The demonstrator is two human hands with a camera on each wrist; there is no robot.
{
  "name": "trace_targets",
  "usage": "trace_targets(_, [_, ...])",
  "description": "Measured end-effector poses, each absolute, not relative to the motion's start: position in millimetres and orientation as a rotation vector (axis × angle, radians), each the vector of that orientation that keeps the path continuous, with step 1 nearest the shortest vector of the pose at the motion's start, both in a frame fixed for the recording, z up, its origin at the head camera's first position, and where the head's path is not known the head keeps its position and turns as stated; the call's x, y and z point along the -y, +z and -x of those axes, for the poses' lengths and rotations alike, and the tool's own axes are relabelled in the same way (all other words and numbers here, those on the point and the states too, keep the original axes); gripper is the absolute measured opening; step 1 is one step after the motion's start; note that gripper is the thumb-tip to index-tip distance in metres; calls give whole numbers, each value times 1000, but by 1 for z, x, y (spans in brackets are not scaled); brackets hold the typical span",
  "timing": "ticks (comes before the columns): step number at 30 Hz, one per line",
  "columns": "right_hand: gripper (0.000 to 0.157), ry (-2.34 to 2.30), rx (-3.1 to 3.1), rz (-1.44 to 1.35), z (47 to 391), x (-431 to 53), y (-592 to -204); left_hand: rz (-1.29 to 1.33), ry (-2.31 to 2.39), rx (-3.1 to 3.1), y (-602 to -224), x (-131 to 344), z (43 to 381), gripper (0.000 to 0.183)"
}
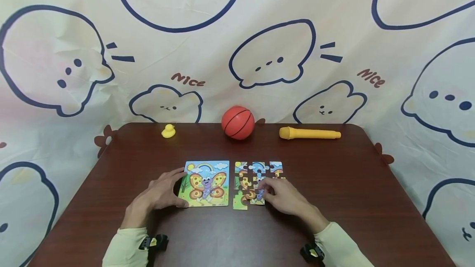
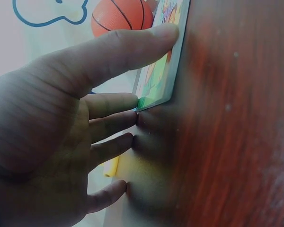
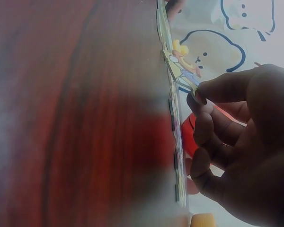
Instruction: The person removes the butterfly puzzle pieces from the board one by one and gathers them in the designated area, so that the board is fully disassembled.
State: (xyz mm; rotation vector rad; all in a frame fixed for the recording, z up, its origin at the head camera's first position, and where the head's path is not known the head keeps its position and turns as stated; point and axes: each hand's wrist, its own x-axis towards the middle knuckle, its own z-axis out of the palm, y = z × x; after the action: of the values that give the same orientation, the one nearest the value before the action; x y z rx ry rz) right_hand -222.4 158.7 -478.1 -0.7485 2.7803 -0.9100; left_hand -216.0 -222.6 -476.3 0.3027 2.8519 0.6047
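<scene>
A square butterfly picture board [image 1: 208, 195] lies flat left of the table's middle. My left hand [image 1: 162, 191] rests at its left side with fairly straight fingers, the thumb on the near left corner and fingertips against the left edge. Just right of the board, butterfly jigsaw pieces [image 1: 258, 167] lie in loose rows with small gaps. Over their near part, my right hand [image 1: 285, 198] pinches a jigsaw piece [image 3: 185, 74] between thumb and forefinger. That piece is tilted in the right wrist view. Part of the jigsaw is hidden behind the right hand.
Along the table's far edge stand a yellow rubber duck [image 1: 168, 131], a red toy basketball [image 1: 238, 122] and a yellow toy microphone [image 1: 309, 133]. A cartoon-printed cloth [image 1: 215, 52] hangs behind the brown table [image 1: 208, 242].
</scene>
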Motion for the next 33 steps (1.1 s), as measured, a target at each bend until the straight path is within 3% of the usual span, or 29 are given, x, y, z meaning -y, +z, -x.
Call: trace_targets(33, [15,-749,-2825,740,220,-165,-481,-295,623,-2844,-477,222,216,99])
